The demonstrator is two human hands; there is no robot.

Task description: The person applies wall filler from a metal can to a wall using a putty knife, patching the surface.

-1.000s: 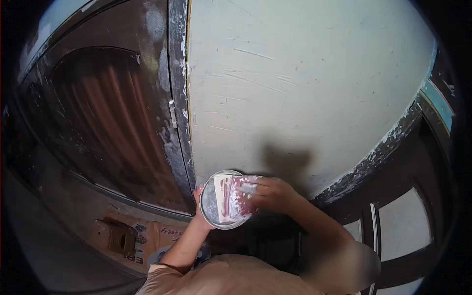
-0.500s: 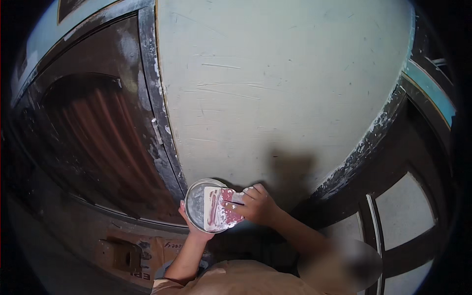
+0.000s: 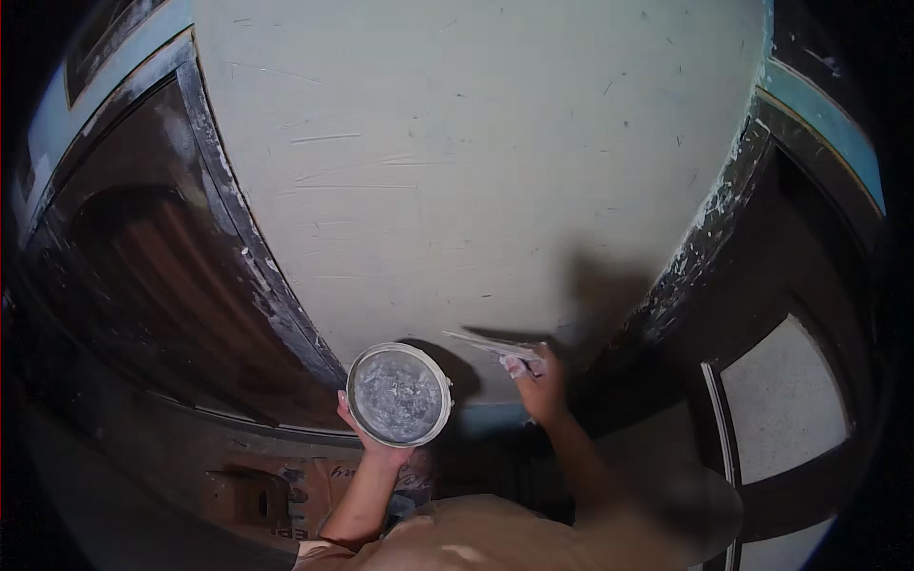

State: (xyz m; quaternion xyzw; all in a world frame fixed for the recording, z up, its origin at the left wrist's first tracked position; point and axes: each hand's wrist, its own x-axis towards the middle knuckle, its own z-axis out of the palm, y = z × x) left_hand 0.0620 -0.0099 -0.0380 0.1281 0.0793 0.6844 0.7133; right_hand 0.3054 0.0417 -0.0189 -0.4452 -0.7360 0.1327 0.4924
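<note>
My left hand point(image 3: 377, 447) is closed around a round, shallow tub point(image 3: 362, 377), gripping it from below and at its left side. Whitish-grey filler residue coats the tub's inside. To its right, my right hand point(image 3: 543, 388) grips a flat putty scraper point(image 3: 487, 344) with smears of white on it. The scraper appears nearly edge-on, its blade pointing left toward the pale wall point(image 3: 457, 209). White filler also marks my right fingers. Whether the blade touches the wall, I cannot tell.
A dark brown door point(image 3: 143, 247) with a paint-chipped frame stands on the left. On the right is another dark door with pale panels point(image 3: 785, 409). Cardboard point(image 3: 333, 476) and a brown box point(image 3: 246, 500) lie low at the left. Scratches and shallow ridges mark the wall.
The scraper has left the tub and moved right, turning from face-on to edge-on. My left hand still holds the tub, whose inside is now uncovered. The view has shifted to the right.
</note>
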